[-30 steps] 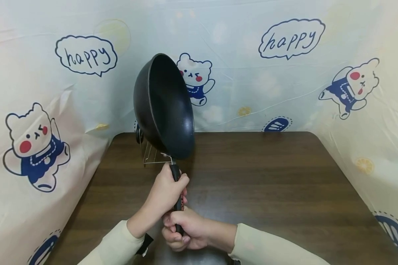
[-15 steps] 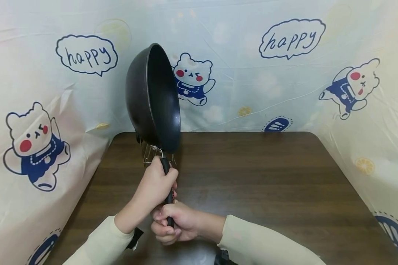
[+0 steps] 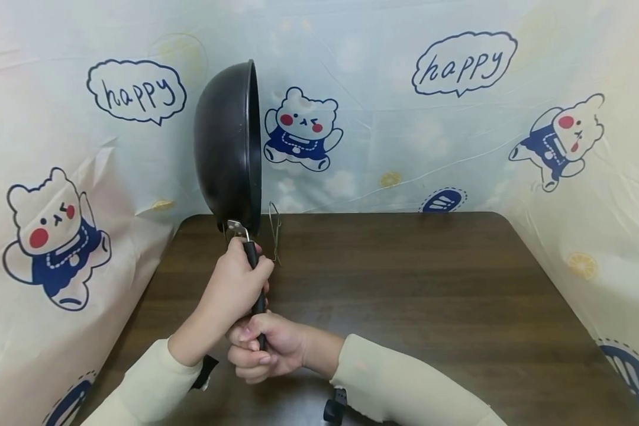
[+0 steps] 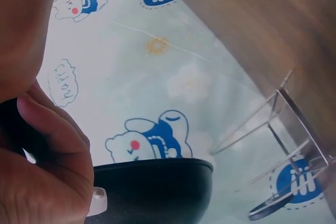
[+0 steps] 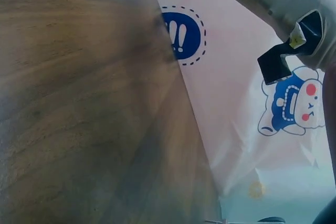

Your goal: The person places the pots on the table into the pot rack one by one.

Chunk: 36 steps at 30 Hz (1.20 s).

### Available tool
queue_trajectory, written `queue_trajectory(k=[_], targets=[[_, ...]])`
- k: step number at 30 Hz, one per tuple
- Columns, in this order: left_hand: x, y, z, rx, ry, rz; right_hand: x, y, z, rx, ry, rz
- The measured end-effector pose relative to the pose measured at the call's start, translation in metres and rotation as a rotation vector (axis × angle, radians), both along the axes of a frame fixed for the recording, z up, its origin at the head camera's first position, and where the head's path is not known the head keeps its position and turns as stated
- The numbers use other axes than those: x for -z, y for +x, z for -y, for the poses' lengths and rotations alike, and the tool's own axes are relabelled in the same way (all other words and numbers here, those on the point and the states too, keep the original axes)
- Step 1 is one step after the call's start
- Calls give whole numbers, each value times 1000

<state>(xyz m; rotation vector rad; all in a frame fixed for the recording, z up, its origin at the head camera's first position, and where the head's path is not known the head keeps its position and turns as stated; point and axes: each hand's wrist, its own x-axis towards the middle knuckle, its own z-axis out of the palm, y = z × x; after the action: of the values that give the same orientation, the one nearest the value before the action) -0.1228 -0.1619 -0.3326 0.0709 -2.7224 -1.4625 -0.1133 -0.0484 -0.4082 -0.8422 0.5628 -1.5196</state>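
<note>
A dark wok (image 3: 226,142) is held up on its side over the table, its bowl at the top and its opening facing right, almost edge-on in the head view. My left hand (image 3: 234,275) grips the upper part of its black handle (image 3: 251,254), thumb along it, close below the metal neck. Just beneath, my right hand (image 3: 268,346) curls round the handle's lower end. In the left wrist view, the wok's rim and bowl (image 4: 157,190) show beside the hand. A thin wire rack (image 3: 274,234) stands behind, partly hidden by the wok; the left wrist view shows more of its frame.
The brown wooden table (image 3: 431,296) stretches right of the hands. A pale printed cloth (image 3: 362,118) with bears encloses the back and sides. A dark oval piece (image 4: 270,205) lies at the wire rack. Black camera straps are on both wrists.
Both hands have carried the wok left and farther up in the head view. It has turned so its opening is nearly edge-on, and the rack's right side now shows beside it.
</note>
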Motion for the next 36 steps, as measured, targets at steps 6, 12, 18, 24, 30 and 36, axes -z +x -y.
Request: queue_trajectory(k=[6, 12, 18, 24, 30, 36], targets=[[12, -5, 1, -11, 3, 15, 9, -2, 0, -5, 5, 23], [23, -9, -1, 4, -45, 4, 19, -2, -3, -3, -1, 54], [36, -12, -3, -5, -58, 7, 30, -3, -5, -10, 0, 74], [48, -14, -6, -16, -53, 3, 40, -4, -8, -14, -7, 94], [57, -16, -9, -14, -38, 17, 47, -5, -12, -21, -12, 111], [67, -17, -13, -28, -17, 32, 55, -6, -17, -21, -8, 122]])
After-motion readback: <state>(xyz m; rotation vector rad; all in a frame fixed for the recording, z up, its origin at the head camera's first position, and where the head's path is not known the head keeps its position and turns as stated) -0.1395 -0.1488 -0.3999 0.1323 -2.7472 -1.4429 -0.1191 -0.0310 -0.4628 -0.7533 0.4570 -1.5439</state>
